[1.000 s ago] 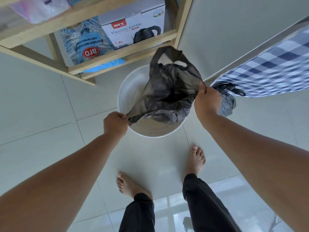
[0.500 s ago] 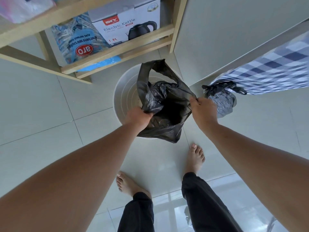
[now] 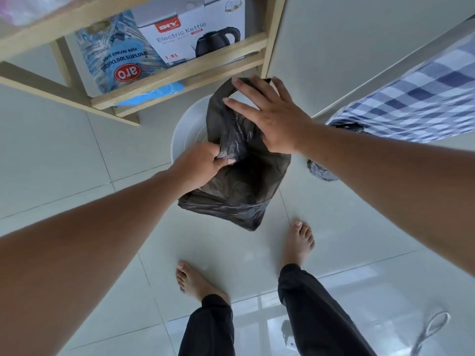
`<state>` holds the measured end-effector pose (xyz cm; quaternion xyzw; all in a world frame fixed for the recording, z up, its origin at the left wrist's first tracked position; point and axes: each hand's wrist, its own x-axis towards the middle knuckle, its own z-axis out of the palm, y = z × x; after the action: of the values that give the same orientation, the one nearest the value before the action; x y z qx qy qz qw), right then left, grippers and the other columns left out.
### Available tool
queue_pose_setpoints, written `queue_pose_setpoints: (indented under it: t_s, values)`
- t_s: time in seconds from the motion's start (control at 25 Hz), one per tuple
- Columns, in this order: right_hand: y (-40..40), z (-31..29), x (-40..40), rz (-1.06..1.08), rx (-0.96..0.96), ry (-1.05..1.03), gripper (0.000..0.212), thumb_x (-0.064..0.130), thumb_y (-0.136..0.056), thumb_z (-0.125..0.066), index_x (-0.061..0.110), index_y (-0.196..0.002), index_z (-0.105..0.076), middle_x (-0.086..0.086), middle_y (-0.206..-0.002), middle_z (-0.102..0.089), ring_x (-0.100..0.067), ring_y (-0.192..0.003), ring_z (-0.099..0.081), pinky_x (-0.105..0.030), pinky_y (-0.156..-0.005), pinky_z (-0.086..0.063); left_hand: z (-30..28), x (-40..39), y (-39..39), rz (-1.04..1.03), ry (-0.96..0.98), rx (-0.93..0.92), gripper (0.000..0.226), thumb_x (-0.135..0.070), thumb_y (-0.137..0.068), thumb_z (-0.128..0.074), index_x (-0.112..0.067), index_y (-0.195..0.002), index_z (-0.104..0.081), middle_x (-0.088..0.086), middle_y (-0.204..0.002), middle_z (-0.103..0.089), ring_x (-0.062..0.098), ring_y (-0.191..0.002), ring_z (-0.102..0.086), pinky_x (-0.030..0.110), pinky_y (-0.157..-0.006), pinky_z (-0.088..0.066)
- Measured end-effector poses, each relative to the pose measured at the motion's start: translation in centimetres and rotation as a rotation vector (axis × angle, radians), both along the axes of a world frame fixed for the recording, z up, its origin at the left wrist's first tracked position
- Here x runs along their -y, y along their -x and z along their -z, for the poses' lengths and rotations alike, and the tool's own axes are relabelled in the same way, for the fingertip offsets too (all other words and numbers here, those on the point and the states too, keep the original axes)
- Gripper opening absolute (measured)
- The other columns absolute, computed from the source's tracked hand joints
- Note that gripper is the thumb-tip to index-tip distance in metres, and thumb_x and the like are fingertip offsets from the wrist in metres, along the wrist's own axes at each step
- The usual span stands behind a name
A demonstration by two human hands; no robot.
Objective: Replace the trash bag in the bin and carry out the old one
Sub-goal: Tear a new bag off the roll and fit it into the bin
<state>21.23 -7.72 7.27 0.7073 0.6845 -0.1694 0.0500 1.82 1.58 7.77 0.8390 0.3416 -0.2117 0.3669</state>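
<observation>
A thin black trash bag (image 3: 239, 191) hangs over the round white bin (image 3: 189, 129), which stands on the floor below the shelf. My left hand (image 3: 203, 164) pinches the bag's near-left edge. My right hand (image 3: 270, 119) lies flat on the bag's upper part with fingers spread, near one of its handles. A second, filled dark bag (image 3: 321, 170), knotted at the top, sits on the floor to the right, partly hidden behind my right forearm.
A wooden shelf (image 3: 180, 73) behind the bin holds an electric kettle box (image 3: 195, 34) and a blue sugar packet (image 3: 115, 55). A blue checked cloth (image 3: 416, 98) hangs at the right. My bare feet (image 3: 299, 242) stand on the tiled floor close to the bin.
My right hand let go of the bag's right edge and moved up and left onto the bag, fingers spread. My left hand kept its pinch and the bag drew together.
</observation>
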Motion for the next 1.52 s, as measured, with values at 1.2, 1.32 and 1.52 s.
queue_pose_setpoints:
  t_s: [1.2, 1.32, 1.52]
  values:
    - [-2.9, 5.9, -8.4, 1.072, -0.081, 0.178, 0.052, 0.059, -0.089, -0.053, 0.007, -0.083, -0.057, -0.010, -0.080, -0.058, -0.031, -0.079, -0.057, -0.032, -0.066, -0.043, 7.9, -14.4, -1.0, -0.741, -0.024, -0.107, 0.050, -0.057, -0.078, -0.068, -0.007, -0.076, -0.064, 0.007, -0.064, -0.057, 0.027, -0.069, -0.058, 0.029, -0.050, -0.035]
    - [-3.3, 6.4, -6.9, 1.005, -0.154, 0.346, 0.053, 0.046, -0.093, -0.054, 0.002, -0.065, -0.049, -0.011, -0.064, -0.052, -0.032, -0.077, -0.058, -0.029, -0.061, -0.040, 9.7, -14.5, 0.9, -0.520, -0.004, -0.334, 0.054, -0.054, -0.077, -0.069, -0.001, -0.089, -0.066, 0.016, -0.085, -0.070, 0.029, -0.066, -0.061, 0.029, -0.051, -0.040]
    - [-1.9, 6.1, -0.7, 0.981, -0.435, 0.326, 0.026, 0.018, -0.093, -0.053, 0.002, -0.102, -0.071, -0.019, -0.103, -0.069, -0.034, -0.098, -0.063, -0.034, -0.078, -0.046, 8.3, -10.8, 5.7, -0.823, 0.317, -0.315, 0.030, -0.033, -0.080, -0.071, -0.003, -0.082, -0.066, 0.013, -0.075, -0.061, 0.024, -0.059, -0.054, 0.028, -0.054, -0.042]
